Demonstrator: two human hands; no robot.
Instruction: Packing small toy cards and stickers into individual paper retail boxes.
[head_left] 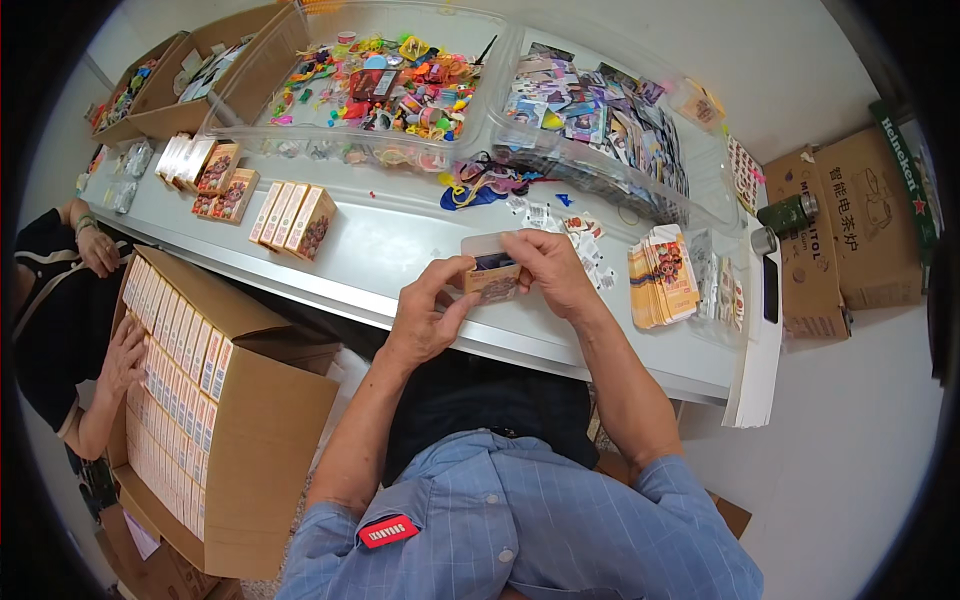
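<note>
Above the table's front edge, both hands hold a small printed carton (490,288) with its top flap raised and something dark showing at its mouth. My left hand (425,312) pinches its left side between thumb and fingers. On the right, my right hand (553,272) grips the carton's other side, with fingers at the flap. Just behind lie small stickers or printed slips (590,250) and a tangle of dark and yellow straps (485,183). A stack of flattened orange-and-white cartons (663,285) rests to the right.
Clear bins of colourful small toys (410,95) and glossy cards (610,115) stand at the back. Folded small boxes (293,220) line the table's left. Beside the table, a large cardboard box (265,450) holds rows of boxes, with another person's hand (122,355) on them.
</note>
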